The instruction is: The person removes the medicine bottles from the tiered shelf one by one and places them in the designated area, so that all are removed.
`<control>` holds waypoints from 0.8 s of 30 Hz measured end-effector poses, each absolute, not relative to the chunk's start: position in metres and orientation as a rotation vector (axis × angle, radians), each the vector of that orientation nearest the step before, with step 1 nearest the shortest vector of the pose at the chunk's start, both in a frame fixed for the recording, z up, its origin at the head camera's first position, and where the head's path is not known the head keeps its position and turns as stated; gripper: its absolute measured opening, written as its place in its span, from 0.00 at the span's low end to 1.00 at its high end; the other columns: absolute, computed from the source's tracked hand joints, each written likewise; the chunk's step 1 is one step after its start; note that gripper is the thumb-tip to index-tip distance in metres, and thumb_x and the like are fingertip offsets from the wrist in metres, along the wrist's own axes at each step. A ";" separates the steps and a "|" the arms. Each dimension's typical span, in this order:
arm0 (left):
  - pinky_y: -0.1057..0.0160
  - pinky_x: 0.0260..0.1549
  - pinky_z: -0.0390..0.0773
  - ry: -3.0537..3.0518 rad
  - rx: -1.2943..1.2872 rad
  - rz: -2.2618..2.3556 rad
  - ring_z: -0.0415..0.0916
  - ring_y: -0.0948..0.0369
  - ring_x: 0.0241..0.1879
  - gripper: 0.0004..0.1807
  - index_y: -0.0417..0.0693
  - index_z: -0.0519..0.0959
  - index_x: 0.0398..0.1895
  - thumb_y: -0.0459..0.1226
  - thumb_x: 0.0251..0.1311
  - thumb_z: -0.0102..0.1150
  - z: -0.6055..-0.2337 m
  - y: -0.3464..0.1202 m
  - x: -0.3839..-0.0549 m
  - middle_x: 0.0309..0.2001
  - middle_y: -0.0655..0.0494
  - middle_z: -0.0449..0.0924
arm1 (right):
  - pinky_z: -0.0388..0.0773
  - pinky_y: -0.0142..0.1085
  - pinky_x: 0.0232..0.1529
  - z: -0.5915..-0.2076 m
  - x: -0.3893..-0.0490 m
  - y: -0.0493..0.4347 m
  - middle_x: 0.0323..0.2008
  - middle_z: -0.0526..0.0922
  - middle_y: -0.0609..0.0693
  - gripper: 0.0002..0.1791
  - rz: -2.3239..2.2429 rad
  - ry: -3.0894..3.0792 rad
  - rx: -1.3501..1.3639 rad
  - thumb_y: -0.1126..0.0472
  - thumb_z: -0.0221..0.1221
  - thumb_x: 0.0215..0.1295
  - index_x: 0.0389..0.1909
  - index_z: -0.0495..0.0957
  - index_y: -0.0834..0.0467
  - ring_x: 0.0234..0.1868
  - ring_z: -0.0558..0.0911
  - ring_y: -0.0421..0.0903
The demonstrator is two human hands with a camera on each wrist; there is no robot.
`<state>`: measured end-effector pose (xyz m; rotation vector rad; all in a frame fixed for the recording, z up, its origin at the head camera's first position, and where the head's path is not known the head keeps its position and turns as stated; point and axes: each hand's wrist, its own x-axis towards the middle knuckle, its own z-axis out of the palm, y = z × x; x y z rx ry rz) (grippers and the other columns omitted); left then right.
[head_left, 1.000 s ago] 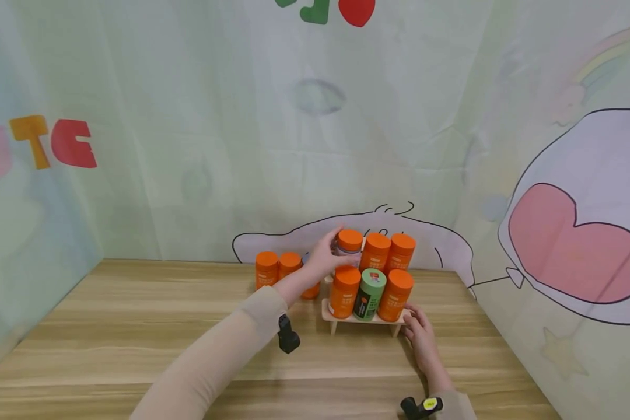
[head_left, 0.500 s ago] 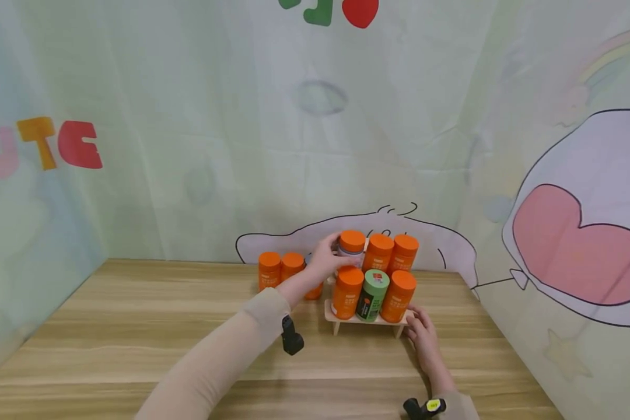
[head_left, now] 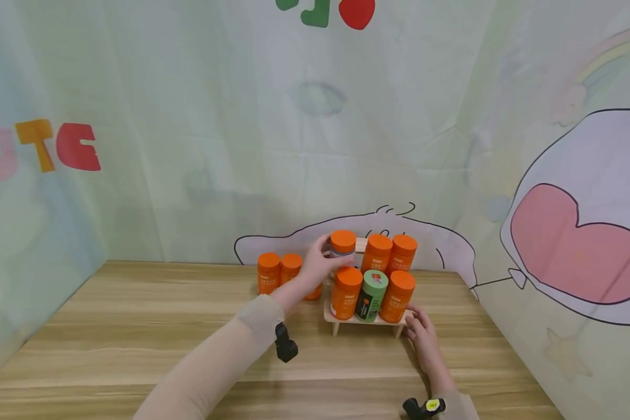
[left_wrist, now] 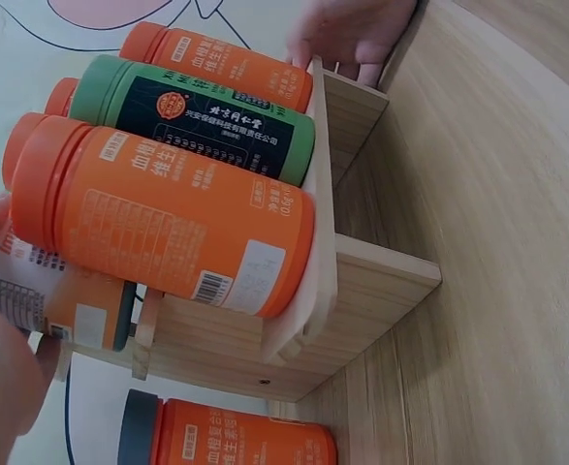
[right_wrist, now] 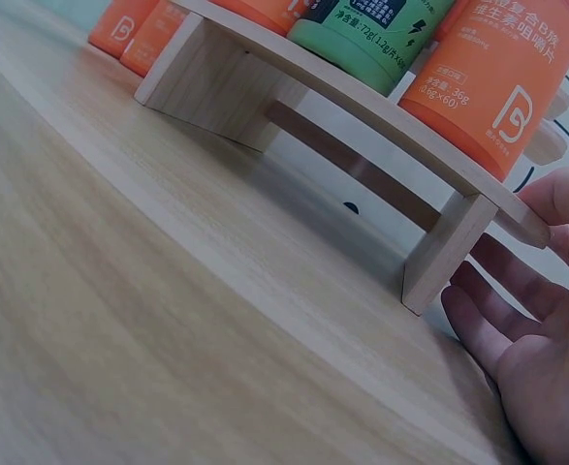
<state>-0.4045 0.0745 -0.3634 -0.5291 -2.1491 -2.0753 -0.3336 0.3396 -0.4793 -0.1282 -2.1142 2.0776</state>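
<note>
In the head view my left hand (head_left: 317, 267) holds a bottle (head_left: 342, 241) with an orange top end at the left of the upper tier. Up close, the left wrist view shows this bottle's pale-and-orange label (left_wrist: 66, 295) and dark lower end; whether it touches the tier is unclear. My right hand (head_left: 422, 337) grips the right end of the two-tier wooden rack (head_left: 367, 320), its fingers beside the leg (right_wrist: 449, 254). On the lower tier stand an orange bottle (head_left: 346, 294), a green bottle (head_left: 371, 296) and another orange bottle (head_left: 397, 296).
Two orange bottles (head_left: 378, 254) (head_left: 403, 254) stand on the upper tier's right. Left of the rack, orange bottles (head_left: 269, 274) stand on the wood-grain table (head_left: 163, 326), one with a dark cap (left_wrist: 141, 429). A printed curtain (head_left: 215, 146) hangs close behind.
My left hand and its bottle have shifted slightly left, widening the space beside the upper tier's orange bottles. The right hand stays at the rack's end.
</note>
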 end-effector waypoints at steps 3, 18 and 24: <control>0.47 0.62 0.72 -2.092 -0.541 -2.056 0.72 0.49 0.60 0.36 0.45 0.68 0.68 0.34 0.54 0.70 -0.363 0.070 -0.403 0.60 0.44 0.76 | 0.76 0.25 0.43 -0.479 -0.334 0.339 0.49 0.65 0.50 0.18 2.083 -2.106 -0.131 0.65 0.44 0.74 0.60 0.65 0.66 0.40 0.74 0.32; 0.62 0.47 0.74 -1.901 -0.496 -1.871 0.73 0.51 0.51 0.34 0.41 0.72 0.64 0.33 0.51 0.71 -0.354 0.032 -0.396 0.55 0.43 0.78 | 0.75 0.23 0.43 -0.478 -0.332 0.340 0.54 0.63 0.54 0.22 2.046 -2.158 -0.130 0.64 0.40 0.75 0.66 0.59 0.70 0.41 0.72 0.31; 0.60 0.47 0.72 -1.904 -0.423 -1.842 0.72 0.51 0.52 0.35 0.42 0.72 0.65 0.33 0.51 0.72 -0.354 0.010 -0.388 0.56 0.43 0.78 | 0.75 0.23 0.43 -0.479 -0.333 0.340 0.59 0.61 0.59 0.23 2.043 -2.163 -0.130 0.64 0.40 0.76 0.67 0.58 0.70 0.42 0.71 0.30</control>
